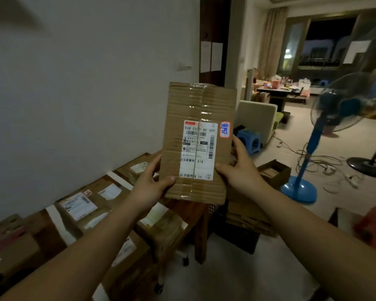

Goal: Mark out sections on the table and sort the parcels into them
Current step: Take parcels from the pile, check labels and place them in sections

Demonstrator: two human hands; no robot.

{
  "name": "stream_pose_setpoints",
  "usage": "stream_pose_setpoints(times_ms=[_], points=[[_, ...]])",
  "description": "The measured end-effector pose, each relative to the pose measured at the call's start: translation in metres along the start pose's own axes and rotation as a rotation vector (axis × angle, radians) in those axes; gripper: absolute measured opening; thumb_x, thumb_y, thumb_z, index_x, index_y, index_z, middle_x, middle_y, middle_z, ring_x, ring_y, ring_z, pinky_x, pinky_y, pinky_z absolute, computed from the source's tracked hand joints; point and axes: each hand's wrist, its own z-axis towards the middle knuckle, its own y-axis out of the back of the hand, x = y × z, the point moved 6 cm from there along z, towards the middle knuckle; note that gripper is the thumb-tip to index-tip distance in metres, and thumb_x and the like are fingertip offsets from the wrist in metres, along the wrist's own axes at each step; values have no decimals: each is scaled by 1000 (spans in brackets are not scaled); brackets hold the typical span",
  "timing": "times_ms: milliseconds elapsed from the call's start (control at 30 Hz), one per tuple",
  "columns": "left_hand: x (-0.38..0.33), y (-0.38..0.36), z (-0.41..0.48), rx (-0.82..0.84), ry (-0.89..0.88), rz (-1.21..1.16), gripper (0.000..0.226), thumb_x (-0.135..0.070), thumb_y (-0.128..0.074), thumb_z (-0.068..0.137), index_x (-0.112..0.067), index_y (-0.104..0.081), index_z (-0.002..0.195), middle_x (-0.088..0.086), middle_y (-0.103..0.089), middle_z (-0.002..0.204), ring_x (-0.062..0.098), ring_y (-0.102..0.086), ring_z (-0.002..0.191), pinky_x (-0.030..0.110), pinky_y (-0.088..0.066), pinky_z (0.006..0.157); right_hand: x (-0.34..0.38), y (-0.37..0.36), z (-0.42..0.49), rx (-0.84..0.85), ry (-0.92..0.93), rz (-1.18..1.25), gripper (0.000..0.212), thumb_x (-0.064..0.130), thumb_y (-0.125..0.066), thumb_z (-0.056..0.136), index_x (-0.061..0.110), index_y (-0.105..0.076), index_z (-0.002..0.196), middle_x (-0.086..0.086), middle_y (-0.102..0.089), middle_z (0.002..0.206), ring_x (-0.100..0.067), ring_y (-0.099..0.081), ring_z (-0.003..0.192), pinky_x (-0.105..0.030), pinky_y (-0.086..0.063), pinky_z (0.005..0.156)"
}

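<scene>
A brown parcel (199, 109) is held up in the middle of the frame, above the far end of the tabletop (193, 210). The left hand (149, 183) grips its lower left edge, with the thumb on the front. The right hand (239, 168) grips its lower right edge. So both hands are clamped on the box, one on each side. That keeps it flat and facing the person.

I think this is so the white label (199, 148) and the small sticker (225, 129) with blue writing can be read. They may tell which section it belongs in.

In the lower left of the frame, white tape strips (121, 181) cross the tabletop and split it into parts. Other parcels (83, 210) lie between the strips, labels up. This one is not put down yet.
</scene>
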Motion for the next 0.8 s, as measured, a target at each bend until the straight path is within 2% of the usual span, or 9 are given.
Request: stream_pose_setpoints(times_ms=[133, 267, 333, 433, 500, 567, 633, 733, 800], points=[[9, -26, 30, 0, 72, 29, 59, -17, -66, 84, -44, -40, 130, -11, -50, 124, 20, -55, 112, 42, -56, 81, -13, 44, 59, 18, 48, 50, 79, 19, -71, 84, 41, -26, 144, 13, -50, 130, -14, -49, 122, -41, -48, 98], [16, -41, 56, 29, 135, 96, 57, -11, -64, 86, -48, -43, 124, -8, -50, 129, 21, -55, 113, 47, -54, 87, -30, 79, 111, -12, 15, 64, 99, 19, -75, 80, 39, -10, 151, 3, -42, 145, -17, -44, 129, -46, -43, 105], [19, -40, 70, 36, 155, 159, 58, -10, -63, 87, -49, -42, 124, -10, -49, 130, 18, -54, 115, 44, -53, 89, -42, 86, 132, -19, -28, 66, 100, 15, -74, 80, 39, -7, 151, -3, -38, 147, -22, -47, 126, -45, -48, 99], [21, -25, 100, -2, 134, 264, 58, -15, -65, 85, -49, -45, 128, -8, -52, 131, 18, -53, 119, 46, -48, 97, -65, 84, 159, -20, -65, -6, 68, 13, -67, 85, 27, -32, 142, -2, -48, 122, -14, -56, 95, -31, -55, 72], [22, -7, 120, -163, 110, 294, 55, -18, -67, 85, -43, -47, 128, -5, -52, 132, 20, -54, 117, 46, -46, 99, -85, 77, 178, -28, -118, 35, 55, 13, -65, 87, 23, -38, 134, 4, -48, 109, -13, -56, 89, -34, -56, 72], [29, 15, 134, -453, 153, 233, 65, -18, -71, 82, -28, -39, 138, -4, -41, 135, 22, -50, 116, 41, -45, 97, -102, 67, 197, -23, -157, 57, 49, 16, -65, 88, 24, -39, 129, 1, -49, 112, -17, -59, 92, -35, -56, 74], [42, 30, 142, -692, 234, 99, 75, -22, -77, 77, -17, -34, 138, 6, -39, 138, 27, -48, 117, 40, -45, 95, -116, 54, 213, 5, -177, 21, 46, 20, -63, 90, 25, -38, 128, 1, -49, 115, -14, -59, 91, -28, -53, 67], [61, 32, 155, -801, 267, -84, 61, -19, -74, 79, -5, -41, 129, 7, -54, 107, 19, -56, 94, 25, -47, 72, -136, 33, 232, 72, -166, -49, 41, 23, -59, 93, 24, -39, 129, 7, -48, 105, -8, -57, 83, -20, -46, 61], [71, 26, 162, -767, 253, -90, 55, -13, -70, 82, -8, -44, 130, 3, -56, 105, 20, -59, 97, 25, -50, 71, -148, 25, 242, 94, -168, -108, 27, 24, -56, 95, 24, -41, 117, 11, -48, 94, -4, -53, 80, -20, -42, 62]])
